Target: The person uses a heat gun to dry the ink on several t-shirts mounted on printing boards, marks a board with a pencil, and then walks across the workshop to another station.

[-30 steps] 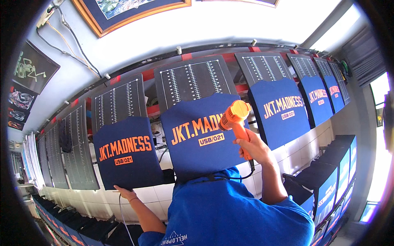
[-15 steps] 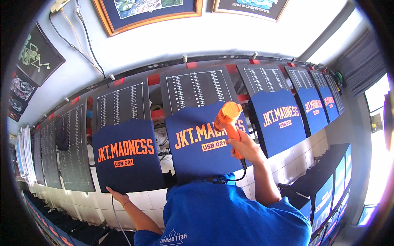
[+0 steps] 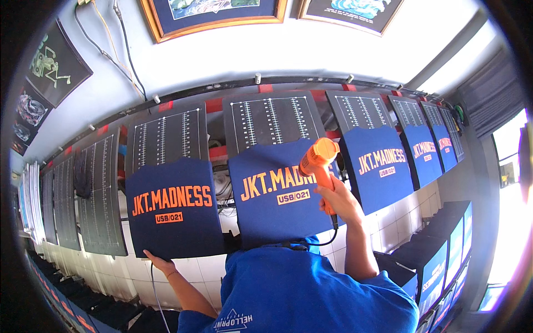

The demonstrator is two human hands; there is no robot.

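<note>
Bright room, row of black boards (image 3: 100, 213), several wearing navy shirts (image 3: 264, 222), framed pictures (image 3: 222, 22) on the wall (image 3: 211, 64). Right grip (image 3: 340, 201) is wrapped round an orange blower (image 3: 321, 158) over the second shirt from left, blocking some print (image 3: 272, 185). Left grip (image 3: 159, 262) is half tucked under the first, can't tell if it's clamped.

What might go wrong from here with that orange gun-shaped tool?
The orange gun-shaped tool in the right hand overlaps the middle print in view; if it blows hot air, it might scorch the navy cloth.
Its dark cord loops near that cloth's lower edge and could drag on it.
The left hand is at the lower edge of the left printed cloth; a tug might shift it.
</note>
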